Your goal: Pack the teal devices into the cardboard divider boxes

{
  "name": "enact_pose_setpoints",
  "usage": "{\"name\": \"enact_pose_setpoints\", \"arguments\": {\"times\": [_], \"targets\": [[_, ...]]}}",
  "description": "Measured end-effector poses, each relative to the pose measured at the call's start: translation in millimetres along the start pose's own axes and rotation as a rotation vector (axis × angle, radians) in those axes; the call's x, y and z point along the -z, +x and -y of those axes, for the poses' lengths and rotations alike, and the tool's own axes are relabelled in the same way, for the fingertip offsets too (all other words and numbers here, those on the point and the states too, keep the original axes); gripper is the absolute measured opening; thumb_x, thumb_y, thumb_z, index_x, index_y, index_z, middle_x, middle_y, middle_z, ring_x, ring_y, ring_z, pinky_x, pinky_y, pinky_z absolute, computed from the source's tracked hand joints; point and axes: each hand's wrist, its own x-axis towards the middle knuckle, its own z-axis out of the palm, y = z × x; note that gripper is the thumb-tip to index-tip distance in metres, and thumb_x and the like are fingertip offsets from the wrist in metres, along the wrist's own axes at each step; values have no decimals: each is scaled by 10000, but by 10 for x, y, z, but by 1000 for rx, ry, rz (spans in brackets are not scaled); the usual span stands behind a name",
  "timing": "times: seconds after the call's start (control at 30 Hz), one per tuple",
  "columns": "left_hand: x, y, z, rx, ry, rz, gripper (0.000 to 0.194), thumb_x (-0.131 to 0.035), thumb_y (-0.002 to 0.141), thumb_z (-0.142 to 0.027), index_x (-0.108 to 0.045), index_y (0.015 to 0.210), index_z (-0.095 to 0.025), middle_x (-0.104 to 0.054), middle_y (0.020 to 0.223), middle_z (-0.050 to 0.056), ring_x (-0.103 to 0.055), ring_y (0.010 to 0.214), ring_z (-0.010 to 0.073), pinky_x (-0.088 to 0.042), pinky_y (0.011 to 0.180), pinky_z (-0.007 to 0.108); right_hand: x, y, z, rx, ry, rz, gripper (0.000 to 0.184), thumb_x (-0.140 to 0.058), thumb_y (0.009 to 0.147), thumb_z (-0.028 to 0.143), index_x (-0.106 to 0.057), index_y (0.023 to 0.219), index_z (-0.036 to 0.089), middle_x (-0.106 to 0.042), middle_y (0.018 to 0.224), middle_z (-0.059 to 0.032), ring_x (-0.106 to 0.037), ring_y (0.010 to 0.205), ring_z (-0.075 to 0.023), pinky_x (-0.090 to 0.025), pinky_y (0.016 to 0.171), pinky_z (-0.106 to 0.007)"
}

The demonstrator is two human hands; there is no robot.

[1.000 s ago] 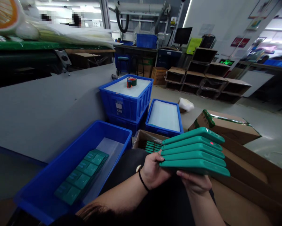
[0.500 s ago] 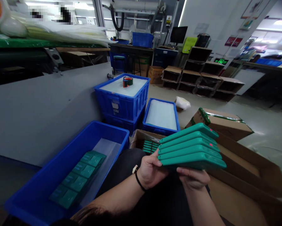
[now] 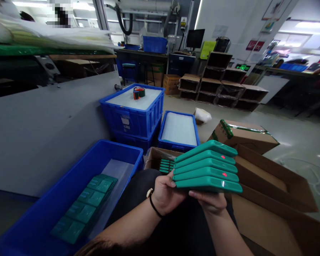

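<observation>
My two hands hold a stack of several flat teal cases [image 3: 206,172], fanned slightly at their far ends, with small red light spots on them. My left hand [image 3: 167,193] grips the stack's left edge, and a black cord circles that wrist. My right hand [image 3: 208,202] supports the stack from below at its near edge. To the lower left, rows of similar teal items [image 3: 84,208] lie in a blue plastic crate [image 3: 51,193]. Beyond my left hand, more small teal items [image 3: 164,165] sit in an open cardboard box [image 3: 156,156].
Two stacked blue crates [image 3: 133,119] hold white sheeting and a tape roll [image 3: 139,93]. Another blue crate [image 3: 178,128] sits beside them. Open cardboard boxes [image 3: 266,192] stand at right, with a grey machine side [image 3: 47,131] at left.
The whole scene has slid left and slightly down in the picture. My hands and the stack sit further left, and the stack's layers look a little closer together.
</observation>
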Motion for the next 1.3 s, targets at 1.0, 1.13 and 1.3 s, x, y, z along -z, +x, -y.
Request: {"name": "enact_pose_setpoints", "arguments": {"times": [1.0, 1.13, 1.3], "targets": [[-448, -320, -720, -311, 1508, 40, 1081, -812, 649, -303, -170, 1518, -276, -350, 1525, 84, -358, 1381, 314, -295, 1154, 431, -582, 105, -223, -42, 88, -201, 988, -900, 418, 575, -492, 1239, 205, -646, 1199, -141, -651, 1036, -356, -551, 902, -486], [-386, -490, -885, -262, 1801, -32, 1114, -875, 551, -352, -253, 1467, -238, -503, 1391, 116, -518, 1241, 314, -417, 1068, 440, -897, -106, -442, -32, 74, -136, 1139, -864, 535, 567, -211, 1417, 260, -569, 1309, -163, -645, 1068, -327, -562, 880, -459], [-302, -589, -1021, -250, 1876, 34, 887, -868, 574, -358, -404, 1319, -227, -632, 1190, 72, -627, 1060, 251, -518, 921, 370, -814, -77, -376, -81, -212, 174, 1128, -878, 541, 454, -204, 1431, 295, -571, 1294, -125, -619, 1089, -331, -515, 946, -501]]}}
